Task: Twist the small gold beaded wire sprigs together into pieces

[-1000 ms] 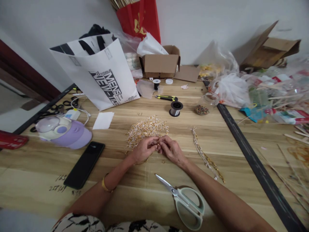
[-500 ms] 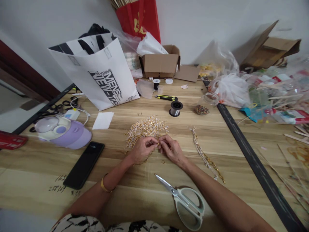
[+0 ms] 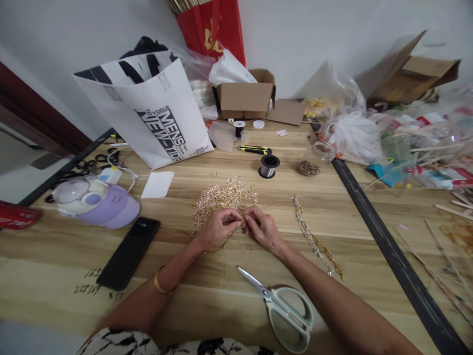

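My left hand point(image 3: 219, 229) and my right hand point(image 3: 264, 229) meet fingertip to fingertip at the near edge of a heap of gold and clear beaded chains point(image 3: 225, 195). Both are closed in a pinch on a small gold-coloured piece of chain point(image 3: 242, 223), mostly covered by the fingers. Some gold chain trails below my left palm. Just under my right hand a small gold ring point(image 3: 250, 248) lies on the wood. Closer to me rest scissors point(image 3: 271, 296) with pale green handles, blades pointing left. Finished-looking silver and gold strands point(image 3: 312, 236) lie right of my right hand.
Behind the heap stand a wire spool point(image 3: 268, 166), a yellow-black utility knife point(image 3: 254, 150) and a jar of beads point(image 3: 310, 165). Leftward are a black phone point(image 3: 129, 254), a purple bottle point(image 3: 107, 204) and a white paper bag point(image 3: 155, 113). Plastic bags point(image 3: 354, 133) crowd the right.
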The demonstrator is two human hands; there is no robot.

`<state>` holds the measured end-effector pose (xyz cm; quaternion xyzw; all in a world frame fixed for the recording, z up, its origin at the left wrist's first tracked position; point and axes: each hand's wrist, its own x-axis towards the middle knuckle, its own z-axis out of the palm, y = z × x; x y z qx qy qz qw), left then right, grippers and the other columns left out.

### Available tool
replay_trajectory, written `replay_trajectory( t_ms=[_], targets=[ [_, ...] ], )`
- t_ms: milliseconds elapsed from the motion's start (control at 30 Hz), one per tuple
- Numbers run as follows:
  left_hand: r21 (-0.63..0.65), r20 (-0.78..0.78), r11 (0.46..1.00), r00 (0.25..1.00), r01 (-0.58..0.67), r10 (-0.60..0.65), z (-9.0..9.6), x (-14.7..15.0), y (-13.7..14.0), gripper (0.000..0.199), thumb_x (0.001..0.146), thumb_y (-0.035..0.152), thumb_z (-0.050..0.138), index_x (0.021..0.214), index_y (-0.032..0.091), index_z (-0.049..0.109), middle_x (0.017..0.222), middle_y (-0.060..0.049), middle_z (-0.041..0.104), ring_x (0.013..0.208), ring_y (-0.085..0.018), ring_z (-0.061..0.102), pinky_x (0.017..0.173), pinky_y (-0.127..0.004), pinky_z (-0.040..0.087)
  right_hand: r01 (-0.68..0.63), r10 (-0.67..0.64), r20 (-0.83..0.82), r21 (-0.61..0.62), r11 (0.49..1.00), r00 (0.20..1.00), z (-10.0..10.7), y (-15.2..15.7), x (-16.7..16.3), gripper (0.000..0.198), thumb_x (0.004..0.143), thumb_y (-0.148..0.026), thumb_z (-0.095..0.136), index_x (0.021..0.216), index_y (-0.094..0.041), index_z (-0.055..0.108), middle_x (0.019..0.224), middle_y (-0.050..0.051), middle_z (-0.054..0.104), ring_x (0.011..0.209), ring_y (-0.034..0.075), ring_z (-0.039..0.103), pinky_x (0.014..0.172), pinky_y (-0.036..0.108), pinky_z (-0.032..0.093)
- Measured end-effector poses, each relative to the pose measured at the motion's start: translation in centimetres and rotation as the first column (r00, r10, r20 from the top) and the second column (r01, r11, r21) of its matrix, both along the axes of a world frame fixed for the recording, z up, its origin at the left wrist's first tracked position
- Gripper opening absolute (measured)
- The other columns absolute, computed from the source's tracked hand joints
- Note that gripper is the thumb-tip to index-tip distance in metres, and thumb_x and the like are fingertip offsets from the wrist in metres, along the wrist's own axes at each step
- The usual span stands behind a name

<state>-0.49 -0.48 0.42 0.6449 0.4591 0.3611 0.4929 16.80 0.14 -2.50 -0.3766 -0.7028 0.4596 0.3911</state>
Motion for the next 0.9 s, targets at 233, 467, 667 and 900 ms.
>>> replay_trajectory(
  t_ms=[233, 467, 667, 900],
  targets=[
    [0.131, -0.134, 0.991, 0.990, -0.024, 0.041, -0.08, 0.16, -0.11, 0.006, 0.076, 0.013, 0.058, 0.077, 0.014, 0.064, 0.075, -0.004, 0.066, 0.070, -0.014, 0.061, 0.067, -0.024, 0.048, -0.017, 0.017, -0.009, -0.025, 1.000, 1.000, 0.14, 0.00, -0.04, 0.020, 0.094, -0.038, 0.041, 0.090, -0.020, 0.049, 0.062, -0.001, 0.059, 0.050, 0.011, 0.055, 0.052, 0.021, 0.044],
    [0.293, -0.275, 0.956, 0.956, -0.017, 0.102, -0.40, 0.22, -0.35, 0.007, 0.075, 0.011, 0.059, 0.078, 0.017, 0.061, 0.076, -0.002, 0.065, 0.070, -0.013, 0.060, 0.069, -0.024, 0.047, -0.022, 0.021, -0.035, -0.047, 0.999, 0.999, 0.17, 0.04, -0.05, 0.020, 0.094, -0.038, 0.041, 0.089, -0.020, 0.048, 0.060, -0.002, 0.058, 0.049, 0.011, 0.055, 0.052, 0.022, 0.044],
    [0.399, -0.365, 0.915, 0.925, 0.055, 0.104, -0.78, 0.03, -0.58, 0.006, 0.079, 0.015, 0.060, 0.084, 0.017, 0.060, 0.079, -0.003, 0.065, 0.074, -0.014, 0.060, 0.072, -0.025, 0.047, -0.032, 0.031, -0.022, -0.038, 0.999, 0.999, 0.02, 0.01, 0.00, 0.018, 0.094, -0.036, 0.041, 0.091, -0.020, 0.048, 0.059, -0.002, 0.056, 0.049, 0.011, 0.054, 0.052, 0.021, 0.043],
    [0.588, -0.434, 0.793, 0.889, 0.157, 0.146, -0.78, 0.04, -0.71, 0.002, 0.083, 0.016, 0.058, 0.084, 0.017, 0.058, 0.075, -0.002, 0.063, 0.072, -0.014, 0.060, 0.069, -0.025, 0.047, -0.046, 0.046, 0.001, -0.028, 0.999, 0.999, 0.15, 0.00, 0.09, 0.019, 0.095, -0.036, 0.041, 0.090, -0.019, 0.047, 0.056, -0.003, 0.056, 0.050, 0.011, 0.053, 0.053, 0.021, 0.042]
  ],
)
